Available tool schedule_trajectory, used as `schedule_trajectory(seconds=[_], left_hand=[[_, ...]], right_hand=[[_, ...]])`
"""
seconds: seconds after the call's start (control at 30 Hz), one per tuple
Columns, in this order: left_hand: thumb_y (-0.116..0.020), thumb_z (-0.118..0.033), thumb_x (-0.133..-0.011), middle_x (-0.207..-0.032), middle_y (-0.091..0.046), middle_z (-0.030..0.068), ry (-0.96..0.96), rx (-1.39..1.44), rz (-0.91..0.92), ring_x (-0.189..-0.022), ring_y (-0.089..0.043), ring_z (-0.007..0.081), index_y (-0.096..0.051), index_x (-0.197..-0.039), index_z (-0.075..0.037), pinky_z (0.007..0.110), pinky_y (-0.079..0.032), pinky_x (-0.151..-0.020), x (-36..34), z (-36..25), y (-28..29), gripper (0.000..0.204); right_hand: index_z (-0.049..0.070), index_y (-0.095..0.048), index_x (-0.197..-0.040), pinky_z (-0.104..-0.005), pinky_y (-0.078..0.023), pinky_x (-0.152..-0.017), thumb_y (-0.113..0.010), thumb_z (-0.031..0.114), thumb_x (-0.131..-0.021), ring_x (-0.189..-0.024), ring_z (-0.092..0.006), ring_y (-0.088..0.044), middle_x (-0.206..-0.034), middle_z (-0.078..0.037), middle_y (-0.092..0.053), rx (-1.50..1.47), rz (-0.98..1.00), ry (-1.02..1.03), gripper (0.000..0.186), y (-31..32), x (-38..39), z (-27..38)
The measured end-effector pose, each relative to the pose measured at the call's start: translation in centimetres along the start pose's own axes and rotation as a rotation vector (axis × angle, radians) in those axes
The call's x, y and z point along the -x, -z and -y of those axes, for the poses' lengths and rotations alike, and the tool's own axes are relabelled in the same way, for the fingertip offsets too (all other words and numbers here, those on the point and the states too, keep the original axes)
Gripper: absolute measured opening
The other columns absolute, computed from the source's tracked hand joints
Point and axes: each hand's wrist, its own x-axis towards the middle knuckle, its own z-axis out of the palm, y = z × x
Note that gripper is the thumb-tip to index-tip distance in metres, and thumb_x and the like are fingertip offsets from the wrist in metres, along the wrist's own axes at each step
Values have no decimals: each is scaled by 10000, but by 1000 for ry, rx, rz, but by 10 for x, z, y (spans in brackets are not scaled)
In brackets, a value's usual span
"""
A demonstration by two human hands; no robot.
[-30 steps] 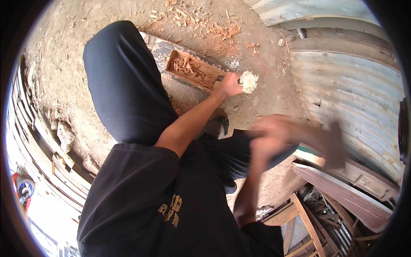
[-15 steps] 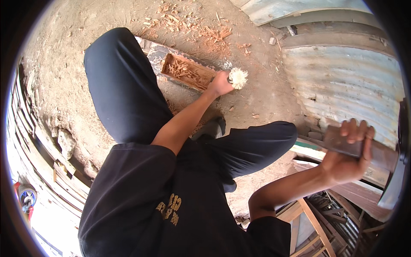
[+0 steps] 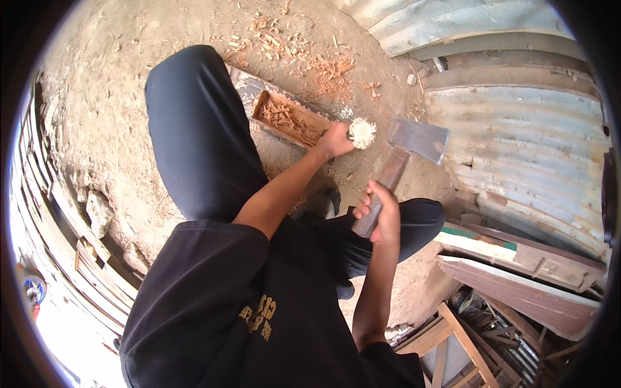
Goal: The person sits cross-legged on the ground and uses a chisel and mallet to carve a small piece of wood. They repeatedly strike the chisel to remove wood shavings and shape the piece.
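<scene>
My left hand (image 3: pixel 335 140) is closed around a chisel (image 3: pixel 363 133), whose pale, frayed wooden handle end sticks out past my fist. Its blade is mostly hidden by the hand, at the right end of a hollow cut into a wooden block (image 3: pixel 259 83). Reddish wood chips (image 3: pixel 281 115) lie inside that hollow. My right hand (image 3: pixel 383 212) grips a hatchet (image 3: pixel 391 171) by its thick wooden handle. The broad metal head is a short way right of the frayed chisel end, apart from it in the picture.
Loose shavings (image 3: pixel 330 68) are scattered on the dirt ground beyond the block. A corrugated metal wall (image 3: pixel 517 136) stands on the right, with boards (image 3: pixel 517 291) and a wooden frame (image 3: pixel 462 336) below it. My bent legs (image 3: pixel 200 136) flank the work area.
My right hand has swung the hatchet from the far right inward and to the left, bringing its head near the chisel. My left hand keeps its hold on the chisel.
</scene>
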Motion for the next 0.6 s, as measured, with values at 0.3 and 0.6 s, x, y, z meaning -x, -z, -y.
schedule_trajectory(seconds=[0.3,0.6], left_hand=[[-625,-174,-676,-801,-650,194,14,-492,502,-757,-643,326,-653,-854,-37,403,-514,-729,41,-74,11,226],[-643,-205,-751,-860,-646,186,289,-859,168,-815,-629,326,-643,-965,-51,426,-493,-752,-5,-21,110,264]], right_hand=[[101,-476,-770,-261,-347,-442,-583,255,-832,-457,-90,-392,-574,9,-409,61,-129,64,197,107,-15,45],[87,-456,-777,-262,-364,-462,-581,220,-828,-481,-96,-411,-597,3,-427,-218,-73,244,189,135,-78,93]])
